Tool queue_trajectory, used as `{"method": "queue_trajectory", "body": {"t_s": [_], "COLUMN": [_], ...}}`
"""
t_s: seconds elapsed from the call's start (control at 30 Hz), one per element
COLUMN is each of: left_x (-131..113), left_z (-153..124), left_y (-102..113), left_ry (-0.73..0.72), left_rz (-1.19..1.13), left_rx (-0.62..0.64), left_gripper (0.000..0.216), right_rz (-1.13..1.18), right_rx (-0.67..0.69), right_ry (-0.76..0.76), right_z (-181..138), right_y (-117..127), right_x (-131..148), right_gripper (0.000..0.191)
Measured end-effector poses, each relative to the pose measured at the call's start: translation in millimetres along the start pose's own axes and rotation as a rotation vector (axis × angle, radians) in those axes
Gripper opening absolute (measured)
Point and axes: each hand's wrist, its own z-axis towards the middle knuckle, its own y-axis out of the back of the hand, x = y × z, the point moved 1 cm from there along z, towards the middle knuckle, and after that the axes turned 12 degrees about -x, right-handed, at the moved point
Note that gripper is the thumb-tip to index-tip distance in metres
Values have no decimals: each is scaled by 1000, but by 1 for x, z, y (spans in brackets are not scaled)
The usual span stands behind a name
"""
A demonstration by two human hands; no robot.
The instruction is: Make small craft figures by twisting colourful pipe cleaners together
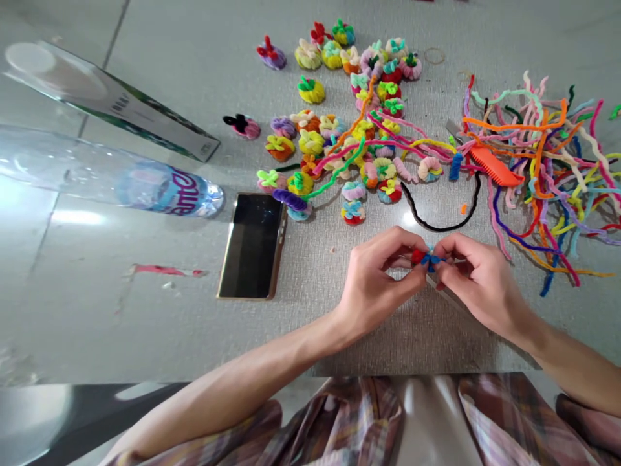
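My left hand (381, 278) and my right hand (478, 278) meet over the table near its front edge. Both pinch a small red and blue pipe-cleaner piece (425, 258) between thumbs and fingertips. A thin stick or wire (444, 292) pokes out below my right hand. Just beyond my hands lies a black pipe cleaner (439, 223) in a curve. Farther back sit several small finished pipe-cleaner fruits (339, 110) in many colours.
A heap of loose coloured pipe cleaners (548, 168) fills the right side, with an orange comb (495, 166) on it. A phone (252, 246) lies face up left of my hands. A clear water bottle (121, 181) lies on its side at left, behind it a long box (107, 100).
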Motion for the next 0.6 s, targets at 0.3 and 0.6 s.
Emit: {"method": "queue_trajectory", "body": {"t_s": [0.3, 0.6], "left_x": [0, -2], "left_z": [-2, -1], "left_y": [-1, -1], "left_ry": [55, 9], "left_rz": [-13, -25], "left_rx": [-20, -23], "left_gripper": [14, 16], "right_rz": [-98, -107], "right_rx": [-15, -59], "right_ry": [188, 233], "right_z": [-1, -3], "right_y": [-1, -2], "right_x": [5, 7], "right_gripper": [10, 11]}}
